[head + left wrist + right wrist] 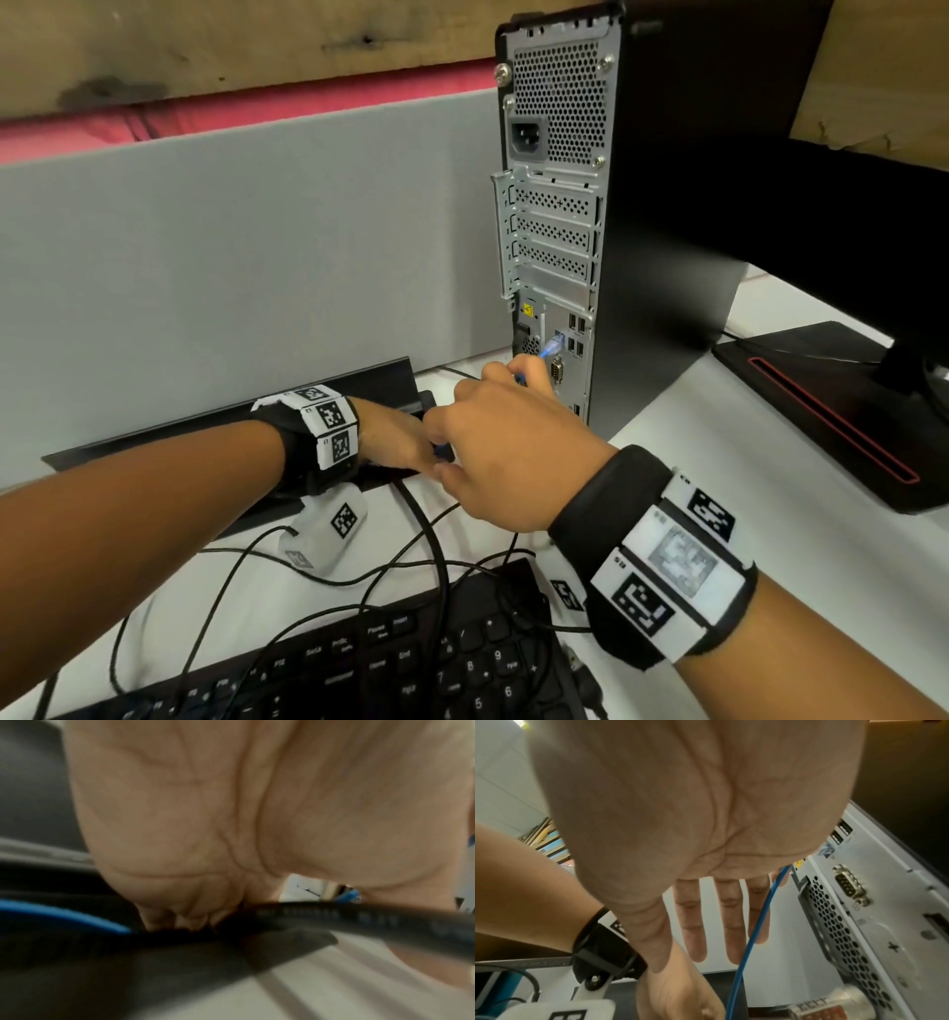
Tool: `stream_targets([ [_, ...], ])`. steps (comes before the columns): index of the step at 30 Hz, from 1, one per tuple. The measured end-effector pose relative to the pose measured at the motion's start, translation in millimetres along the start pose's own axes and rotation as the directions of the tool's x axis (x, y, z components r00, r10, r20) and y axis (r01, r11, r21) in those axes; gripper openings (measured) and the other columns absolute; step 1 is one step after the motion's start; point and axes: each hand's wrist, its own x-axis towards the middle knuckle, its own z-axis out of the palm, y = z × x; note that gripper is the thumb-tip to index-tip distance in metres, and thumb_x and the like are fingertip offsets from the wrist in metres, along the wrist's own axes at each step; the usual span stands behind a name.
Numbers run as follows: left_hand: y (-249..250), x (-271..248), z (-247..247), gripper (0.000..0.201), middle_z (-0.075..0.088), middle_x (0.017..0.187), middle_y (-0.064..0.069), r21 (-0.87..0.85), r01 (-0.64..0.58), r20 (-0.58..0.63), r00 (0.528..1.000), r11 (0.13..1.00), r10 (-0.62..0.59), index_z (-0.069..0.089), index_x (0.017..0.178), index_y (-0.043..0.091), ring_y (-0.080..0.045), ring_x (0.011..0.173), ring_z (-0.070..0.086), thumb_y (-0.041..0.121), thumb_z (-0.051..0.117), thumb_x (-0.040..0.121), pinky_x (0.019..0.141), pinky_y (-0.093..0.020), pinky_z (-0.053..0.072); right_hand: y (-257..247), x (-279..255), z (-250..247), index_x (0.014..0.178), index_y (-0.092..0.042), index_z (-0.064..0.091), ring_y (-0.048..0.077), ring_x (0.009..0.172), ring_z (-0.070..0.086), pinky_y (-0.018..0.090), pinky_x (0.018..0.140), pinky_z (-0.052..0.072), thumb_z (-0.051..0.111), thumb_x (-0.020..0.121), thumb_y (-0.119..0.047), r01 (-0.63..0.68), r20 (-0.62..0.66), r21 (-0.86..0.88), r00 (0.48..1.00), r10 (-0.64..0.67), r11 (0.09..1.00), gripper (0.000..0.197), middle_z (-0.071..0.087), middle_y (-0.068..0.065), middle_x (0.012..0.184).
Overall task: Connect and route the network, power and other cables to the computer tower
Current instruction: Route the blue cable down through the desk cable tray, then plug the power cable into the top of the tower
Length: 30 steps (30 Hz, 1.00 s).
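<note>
The black computer tower (560,231) stands with its metal rear panel facing me. A blue network cable (757,923) runs down from its plug (557,342), which sits in a port low on the panel. My right hand (493,437) hovers just below that plug with straight, spread fingers (690,923); the cable passes along them, ungripped. My left hand (395,437) reaches into the black cable tray (231,426), fingers (190,914) curled down where the blue cable (64,914) meets them. A thick black cable (359,921) crosses under that wrist. The power socket (526,136) holds no plug.
A black keyboard (411,663) lies near me, with thin black cables (328,580) looped across the white desk. A monitor stand (842,411) sits right of the tower. A grey partition (231,246) closes off the back. A metal combination lock (834,1004) lies by the tower's base.
</note>
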Motion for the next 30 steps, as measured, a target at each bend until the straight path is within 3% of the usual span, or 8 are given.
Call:
stream_targets([
  [3, 29, -28, -6, 0.063, 0.056, 0.135, 0.009, 0.043, -0.044, 0.041, 0.998, 0.998, 0.042, 0.061, 0.125, 0.026, -0.011, 0.13, 0.047, 0.058, 0.071, 0.071, 0.117, -0.036, 0.03, -2, 0, 0, 0.106, -0.029, 0.067, 0.019, 0.105, 0.045, 0.044, 0.107, 0.02, 0.049, 0.096, -0.04, -0.007, 0.001, -0.016, 1.0, 0.007, 1.0, 0.024, 0.053, -0.005, 0.094],
  [7, 22, -34, -13, 0.07, 0.07, 0.109, 0.006, 0.105, 0.039, -0.051, 0.998, 0.994, -0.033, 0.071, 0.09, 0.03, -0.016, 0.11, 0.06, 0.087, 0.065, 0.049, 0.109, -0.039, 0.04, -3, -2, -4, 0.113, -0.035, 0.064, 0.021, 0.11, 0.047, 0.047, 0.112, 0.017, 0.05, 0.097, -0.04, 0.004, 0.007, -0.007, 1.0, -0.004, 1.0, 0.021, 0.051, -0.005, 0.096],
  [10, 20, -44, -13, 0.061, 0.057, 0.075, 0.006, 0.145, 0.133, -0.145, 0.983, 0.98, -0.112, 0.055, 0.059, 0.025, -0.018, 0.08, 0.053, 0.085, 0.06, 0.054, 0.091, -0.035, 0.044, -3, -2, -5, 0.117, -0.034, 0.062, 0.022, 0.113, 0.049, 0.046, 0.115, 0.015, 0.054, 0.097, -0.036, 0.005, 0.026, -0.005, 1.0, -0.005, 1.0, 0.022, 0.052, -0.004, 0.098],
  [13, 12, -55, -16, 0.064, 0.062, 0.08, 0.004, 0.154, 0.12, -0.236, 0.968, 0.981, -0.082, 0.065, 0.069, 0.022, -0.019, 0.085, 0.058, 0.085, 0.057, 0.061, 0.092, -0.037, 0.047, -6, -1, -6, 0.122, -0.032, 0.06, 0.024, 0.118, 0.049, 0.046, 0.117, 0.014, 0.054, 0.097, -0.035, 0.009, 0.025, -0.014, 1.0, -0.009, 1.0, 0.025, 0.055, -0.002, 0.105],
  [16, 10, -78, -16, 0.062, 0.071, 0.105, 0.008, 0.14, 0.078, -0.321, 0.947, 0.987, -0.029, 0.073, 0.098, 0.03, -0.015, 0.103, 0.062, 0.08, 0.054, 0.068, 0.102, -0.036, 0.044, -14, -1, -11, 0.121, -0.03, 0.06, 0.024, 0.117, 0.049, 0.045, 0.115, 0.017, 0.052, 0.098, -0.037, 0.032, -0.02, -0.022, 0.999, -0.032, 0.999, 0.025, 0.057, -0.002, 0.111],
  [21, 11, -116, -9, 0.058, 0.067, 0.122, 0.012, 0.044, -0.018, -0.486, 0.873, 0.999, 0.037, 0.062, 0.129, 0.031, -0.01, 0.115, 0.06, 0.064, 0.06, 0.081, 0.107, -0.031, 0.041, -27, -7, -20, 0.124, -0.033, 0.057, 0.023, 0.108, 0.049, 0.046, 0.103, 0.031, 0.053, 0.098, -0.038, 0.05, -0.025, 0.009, 0.998, -0.049, 0.999, 0.027, 0.053, -0.003, 0.103],
  [25, 10, -154, 1, 0.054, 0.071, 0.113, 0.013, -0.081, -0.137, -0.635, 0.771, 0.987, 0.055, 0.065, 0.123, 0.031, -0.008, 0.108, 0.064, 0.061, 0.064, 0.078, 0.107, -0.035, 0.044, -37, -20, -23, 0.124, -0.029, 0.06, 0.024, 0.109, 0.052, 0.046, 0.099, 0.042, 0.057, 0.097, -0.038, 0.059, 0.009, 0.095, 0.998, -0.06, 0.994, 0.029, 0.053, -0.004, 0.105],
  [30, 12, -205, 36, 0.025, 0.073, 0.101, 0.014, -0.165, -0.255, -0.817, 0.577, 0.953, 0.013, 0.07, 0.11, 0.032, -0.006, 0.102, 0.065, 0.045, 0.066, 0.088, 0.099, -0.03, 0.047, -46, -40, -29, 0.12, -0.026, 0.066, 0.017, 0.095, 0.059, 0.035, 0.088, 0.05, 0.061, 0.096, -0.039, 0.052, 0.084, 0.186, 0.994, -0.068, 0.981, 0.028, 0.065, 0.001, 0.111],
])
